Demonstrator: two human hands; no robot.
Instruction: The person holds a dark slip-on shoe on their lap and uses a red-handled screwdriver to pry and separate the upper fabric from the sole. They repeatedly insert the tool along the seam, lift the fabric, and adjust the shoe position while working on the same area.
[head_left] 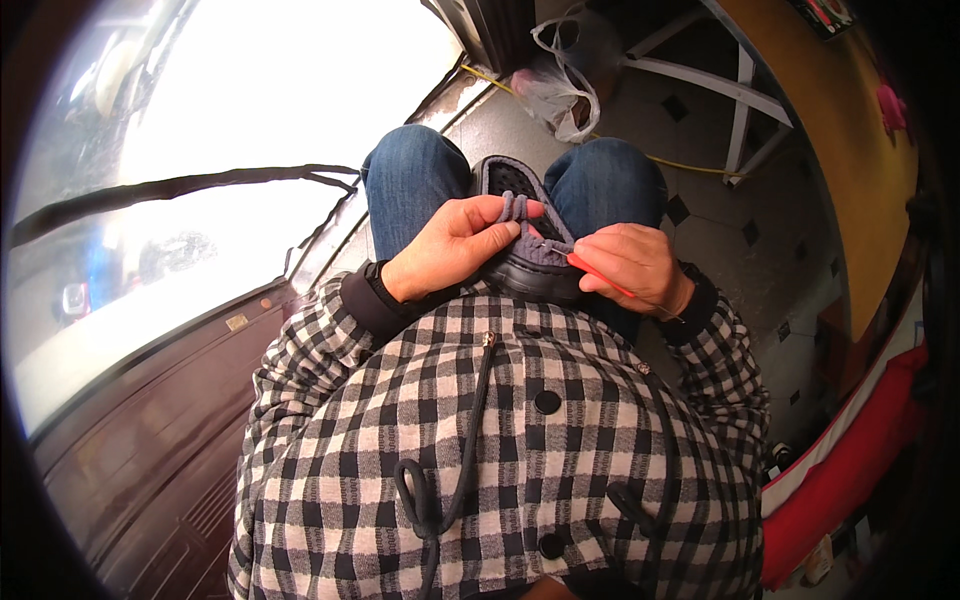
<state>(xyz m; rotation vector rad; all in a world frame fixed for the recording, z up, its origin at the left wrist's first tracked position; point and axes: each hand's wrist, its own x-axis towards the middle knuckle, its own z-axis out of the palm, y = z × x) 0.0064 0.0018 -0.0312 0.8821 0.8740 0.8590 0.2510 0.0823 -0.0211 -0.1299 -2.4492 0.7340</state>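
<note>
Where the shoe sits: between denim knees
Left hand: pinching grey yarn loops
Right hand: gripping red-handled tool
Floor beyond: plastic bag, yellow cord, white bars

At the shoe, the tip of the red-handled tool is too small to tell, perhaps within grey yarn; beyond the shoe, the contents of the plastic bag are indistinct.
</note>
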